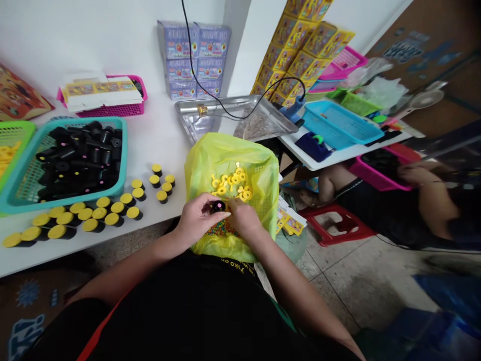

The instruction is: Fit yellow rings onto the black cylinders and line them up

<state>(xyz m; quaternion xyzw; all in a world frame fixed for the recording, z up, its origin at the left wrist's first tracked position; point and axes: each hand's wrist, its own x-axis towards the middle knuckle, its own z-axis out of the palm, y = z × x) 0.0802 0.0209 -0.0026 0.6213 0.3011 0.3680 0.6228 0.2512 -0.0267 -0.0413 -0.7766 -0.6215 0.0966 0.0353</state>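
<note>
My left hand is closed round a small black cylinder, held over a yellow plastic bag in my lap. My right hand meets it from the right, fingers pinched at the cylinder's top; what they hold is hidden. Inside the bag lie several yellow ring caps and a patch of small coloured beads. On the white table to my left stand several black cylinders with yellow caps.
A teal basket of uncapped black cylinders sits on the table, with a green basket at far left and a pink basket behind. A metal tray, stacked boxes and a blue basket lie beyond. Another person sits low at right by a red stool.
</note>
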